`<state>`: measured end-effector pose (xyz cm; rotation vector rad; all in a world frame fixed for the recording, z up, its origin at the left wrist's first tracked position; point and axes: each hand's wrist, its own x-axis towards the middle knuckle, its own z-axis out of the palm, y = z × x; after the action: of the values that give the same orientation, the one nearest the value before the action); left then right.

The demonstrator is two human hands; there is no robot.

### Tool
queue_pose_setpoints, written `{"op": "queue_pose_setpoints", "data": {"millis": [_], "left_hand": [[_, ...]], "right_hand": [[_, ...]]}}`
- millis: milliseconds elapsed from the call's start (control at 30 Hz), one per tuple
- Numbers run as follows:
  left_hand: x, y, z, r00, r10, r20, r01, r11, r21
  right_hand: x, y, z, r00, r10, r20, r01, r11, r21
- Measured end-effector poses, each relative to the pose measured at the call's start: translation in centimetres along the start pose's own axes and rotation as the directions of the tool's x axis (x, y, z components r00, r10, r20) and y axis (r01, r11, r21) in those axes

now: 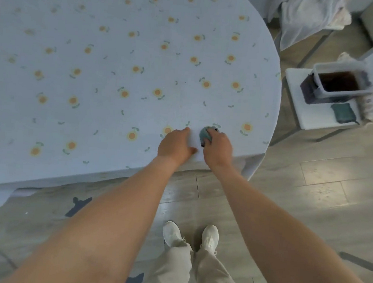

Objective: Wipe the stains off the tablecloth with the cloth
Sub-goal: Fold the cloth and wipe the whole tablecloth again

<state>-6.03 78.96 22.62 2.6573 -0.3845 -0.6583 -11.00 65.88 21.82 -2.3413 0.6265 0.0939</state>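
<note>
A pale blue tablecloth [112, 53] printed with small orange flowers covers a round-ended table. Near its front right edge my right hand [217, 149] grips a bunched teal cloth [204, 134] and presses it onto the fabric. A small dark patch shows just past the cloth, too small to tell whether it is a stain. Just left of it, my left hand [176, 144] lies flat on the tablecloth with fingers straight, a narrow strip of fabric between the two hands.
To the right stands a white stool [296, 100] bearing a tub of dark liquid [338, 83], a folded teal cloth [343, 112] and a white rag. A chair draped with white fabric [306, 19] is at the back right. Wooden floor lies below.
</note>
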Motion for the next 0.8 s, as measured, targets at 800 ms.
{"op": "queue_pose_setpoints", "data": {"millis": [800], "left_hand": [[27.6, -4.8, -26.2, 0.97, -0.136, -0.201, -0.037, 0.736, -0.676]], "right_hand": [[33.6, -24.2, -0.4, 0.918, -0.046, 0.394, -0.326, 0.479, 0.815]]}}
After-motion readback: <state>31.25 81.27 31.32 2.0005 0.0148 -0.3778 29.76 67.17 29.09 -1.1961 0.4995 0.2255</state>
